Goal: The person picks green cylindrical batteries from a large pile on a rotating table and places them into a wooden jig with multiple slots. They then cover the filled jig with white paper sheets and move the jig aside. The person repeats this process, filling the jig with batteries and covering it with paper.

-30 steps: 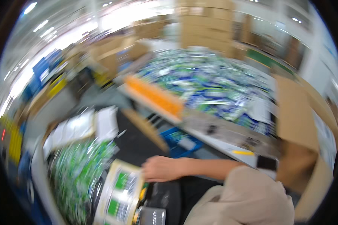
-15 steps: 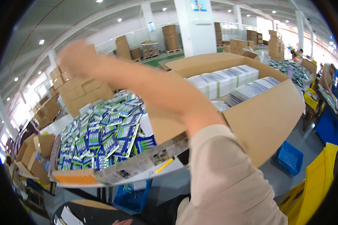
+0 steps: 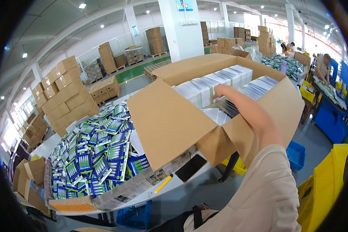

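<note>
My right arm reaches from the lower right over a large open cardboard box [image 3: 170, 123]. My right hand [image 3: 221, 91] is inside it, fingers curled together at the side of a row of white card bundles [image 3: 193, 92] with pale green bands. What the fingers hold, if anything, is too small to make out. A second row of white cards [image 3: 259, 89] stands beside my forearm, and some lie flat [image 3: 216, 115] at the box's near end. My left hand is out of view. Left of the box, many blue-and-green blister packs [image 3: 98, 149] lie heaped on the table.
A black phone [image 3: 190, 168] and a yellow utility knife [image 3: 164, 184] lie at the table's near edge. Blue bins [image 3: 295, 154] stand on the floor, with a yellow container [image 3: 323, 185] at the right. Carton stacks [image 3: 67, 96] rise behind. A person [image 3: 321, 69] works at the far right.
My right arm has swung from the far left, above the blister packs, rightward into the cardboard box. The view has shifted, uncovering the box's front flap and the phone.
</note>
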### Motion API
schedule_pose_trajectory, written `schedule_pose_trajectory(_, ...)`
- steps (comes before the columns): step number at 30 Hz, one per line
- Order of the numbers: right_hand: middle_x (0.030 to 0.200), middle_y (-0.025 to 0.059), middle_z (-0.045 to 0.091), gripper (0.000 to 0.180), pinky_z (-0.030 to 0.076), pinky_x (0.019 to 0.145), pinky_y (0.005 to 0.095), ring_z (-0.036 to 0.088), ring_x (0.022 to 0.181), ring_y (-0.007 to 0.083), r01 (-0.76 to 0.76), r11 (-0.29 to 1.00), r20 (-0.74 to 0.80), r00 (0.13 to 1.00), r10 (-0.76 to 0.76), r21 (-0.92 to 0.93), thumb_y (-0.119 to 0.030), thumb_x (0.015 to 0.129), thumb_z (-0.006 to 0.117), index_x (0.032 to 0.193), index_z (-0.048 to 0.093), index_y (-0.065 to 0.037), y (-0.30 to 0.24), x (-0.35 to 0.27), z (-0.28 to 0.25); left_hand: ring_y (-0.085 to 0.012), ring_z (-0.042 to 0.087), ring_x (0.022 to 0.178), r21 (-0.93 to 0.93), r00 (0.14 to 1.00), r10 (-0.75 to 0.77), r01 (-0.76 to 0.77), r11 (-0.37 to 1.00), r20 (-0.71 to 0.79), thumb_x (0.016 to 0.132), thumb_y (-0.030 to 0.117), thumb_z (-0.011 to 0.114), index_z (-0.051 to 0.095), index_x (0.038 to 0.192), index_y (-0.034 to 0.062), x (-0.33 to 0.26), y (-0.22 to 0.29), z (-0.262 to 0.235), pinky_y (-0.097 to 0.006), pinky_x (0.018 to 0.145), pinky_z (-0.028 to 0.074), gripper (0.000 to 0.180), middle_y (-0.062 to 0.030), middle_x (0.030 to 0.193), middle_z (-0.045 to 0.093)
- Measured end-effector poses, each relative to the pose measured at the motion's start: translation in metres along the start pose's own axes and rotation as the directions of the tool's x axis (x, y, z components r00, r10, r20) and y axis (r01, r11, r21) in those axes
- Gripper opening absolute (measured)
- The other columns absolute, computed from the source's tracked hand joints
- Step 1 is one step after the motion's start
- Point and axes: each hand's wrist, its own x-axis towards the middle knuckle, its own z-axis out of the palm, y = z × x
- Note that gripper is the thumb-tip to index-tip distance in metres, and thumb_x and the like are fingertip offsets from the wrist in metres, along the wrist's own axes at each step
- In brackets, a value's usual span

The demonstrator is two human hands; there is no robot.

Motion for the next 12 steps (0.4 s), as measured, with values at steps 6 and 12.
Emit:
schedule_pose_trajectory(6,0.136,0.0083,0.068,0.072,0.049,0.102,0.0457,0.066,0.118,0.0308,0.001,0.992,0.541,0.838,0.068,-0.126,-0.066,0.076,0.082,0.124,0.076,-0.013,-0.007,0.03,0.057,-0.0362,0.068,0.073,0.023,0.999,-0.046,0.046,0.999,-0.013,0.095,0.012,0.071,0.072,0.112,0.002,0.005,-0.005,0.003,-0.041,0.067,0.054,0.019,-0.0181,0.095,0.072)
schedule_pose_trajectory(12,0.139,0.0016,0.067,0.063,0.049,0.097,0.0443,0.065,0.12,0.0241,-0.034,0.998,0.739,0.671,0.061,-0.051,-0.049,0.071,0.093,0.121,0.077,-0.015,0.015,0.078,0.111,-0.0361,0.069,0.075,0.04,0.994,-0.106,0.106,0.994,-0.014,0.094,0.012,0.074,0.072,0.112,0.0023,0.0,-0.014,0.008,-0.042,0.067,0.054,0.021,-0.0181,0.093,0.073)
